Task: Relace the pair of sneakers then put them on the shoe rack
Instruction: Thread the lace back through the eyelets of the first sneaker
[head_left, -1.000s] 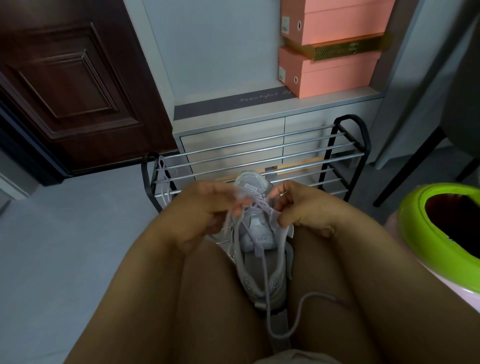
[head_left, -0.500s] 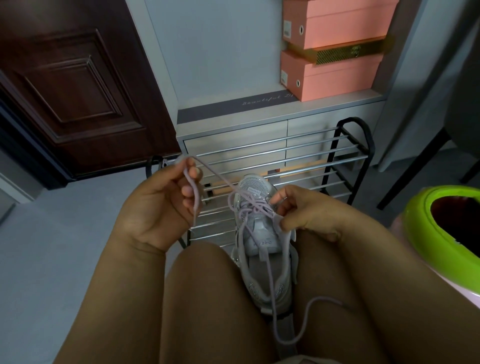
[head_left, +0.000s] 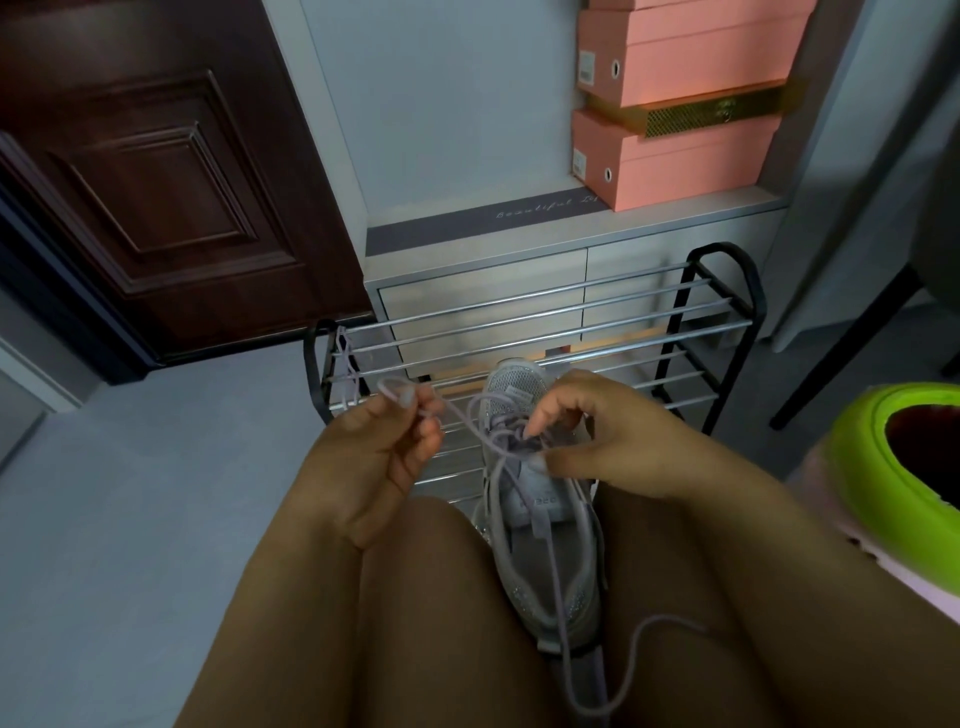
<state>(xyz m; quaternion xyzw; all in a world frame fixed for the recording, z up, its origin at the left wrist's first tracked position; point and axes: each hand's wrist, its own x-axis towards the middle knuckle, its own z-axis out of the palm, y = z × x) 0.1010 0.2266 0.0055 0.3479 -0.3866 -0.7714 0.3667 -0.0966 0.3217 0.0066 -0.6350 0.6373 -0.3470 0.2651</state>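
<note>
Sneaker (head_left: 540, 525) between knees, just before shoe rack (head_left: 685, 322). Left hand (head_left: 374, 457) pinches lace (head_left: 462, 415); right hand (head_left: 613, 441) curled on crossings. Lower eyelets threaded, upper left; rack holds no sneakers yet.

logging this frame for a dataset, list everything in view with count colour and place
sneaker: 1, grey, between the knees
lace: 1, lilac, part threaded, tail looping toward the camera
rack: 1, black frame, silver bars, beyond the sneaker
second lace: 1, lilac, on the rack's left end
boxes: at least 3, pink, stacked on the cabinet
cabinet: 1, pale grey, behind the rack
door: 1, dark brown, upper left
bin: 1, green rim, right edge
left hand: pinches the lace
right hand: pinches the lace at the eyelets
</note>
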